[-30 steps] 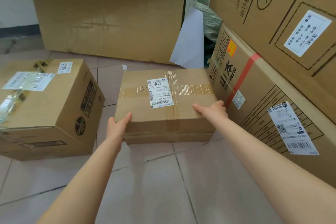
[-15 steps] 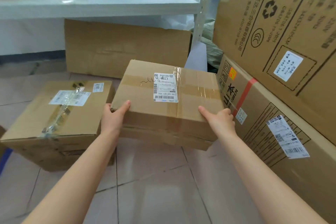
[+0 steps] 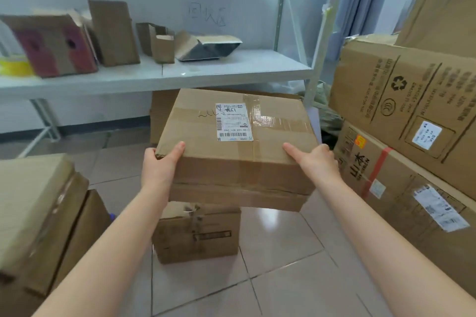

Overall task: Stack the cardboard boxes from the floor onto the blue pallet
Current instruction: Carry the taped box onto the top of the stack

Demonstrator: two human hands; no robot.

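I hold a flat taped cardboard box (image 3: 231, 154) with a white shipping label in the air at chest height. My left hand (image 3: 162, 162) grips its near left corner, thumb on top. My right hand (image 3: 314, 159) grips its near right corner, thumb on top. Below it a smaller cardboard box (image 3: 198, 234) stands on the tiled floor. Another cardboard box (image 3: 38, 213) sits close at the lower left, blurred. A small bit of blue (image 3: 111, 217) shows beside that left box; I cannot tell whether it is the pallet.
A white metal shelf (image 3: 180, 74) with several opened cartons runs across the back. Large printed cartons (image 3: 412, 121) are stacked along the right. A flat cardboard sheet (image 3: 162, 110) leans under the shelf. Tiled floor (image 3: 283, 278) lies in front of me.
The box has come up off the floor in both hands and now hangs above the smaller box. My view has risen, bringing the shelf into sight.
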